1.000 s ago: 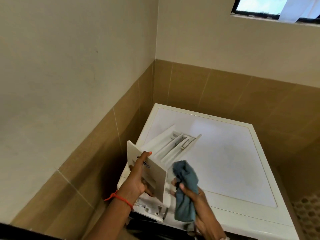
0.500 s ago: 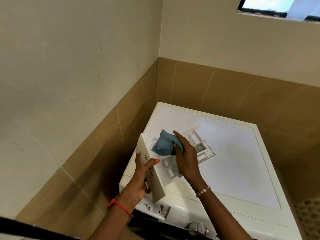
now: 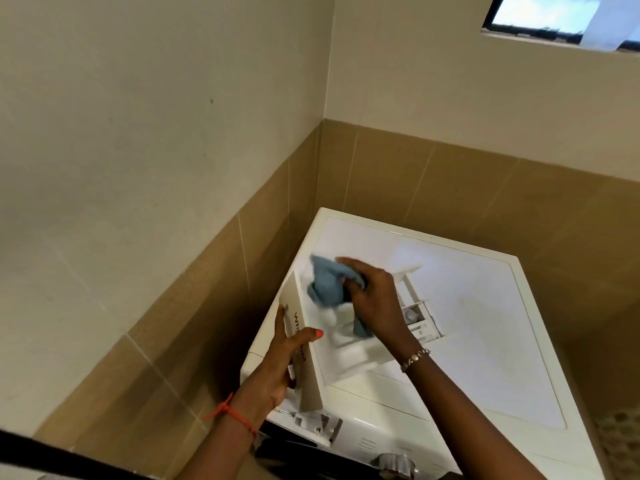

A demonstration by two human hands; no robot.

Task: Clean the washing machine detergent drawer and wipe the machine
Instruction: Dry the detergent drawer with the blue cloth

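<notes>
The detergent drawer (image 3: 349, 344) is out of its slot and lies on top of the washing machine (image 3: 460, 327), near the machine's front-left corner, its long body running across the lid toward the right. Its white front panel (image 3: 304, 355) stands on edge along the left side of the lid, with dark lettering partly covered by your thumb. The compartments face up; the dividers and a small round insert show at the right end of the drawer, past your wrist.

Your left hand (image 3: 277, 362) is closed around that front panel, thumb over the lettered face and fingers behind it, steadying the drawer. A red thread bracelet (image 3: 232, 412) sits on that wrist.

Your right hand (image 3: 372, 299) is clamped on a blue cloth (image 3: 327, 284) and presses it down into the left end of the drawer, just behind the front panel. The cloth is bunched under your fingers, and a tail of it hangs out below your palm, over the middle compartments. A beaded bracelet (image 3: 415, 356) is on that wrist.

Below the drawer, at the front edge of the machine, the open drawer slot (image 3: 317, 422) shows at the left of the control panel, and a metal dial (image 3: 396, 464) sits further right. The machine stands in a corner, its left and back sides near brown tiled walls (image 3: 194, 306). A window (image 3: 561, 20) is high up at the right.
</notes>
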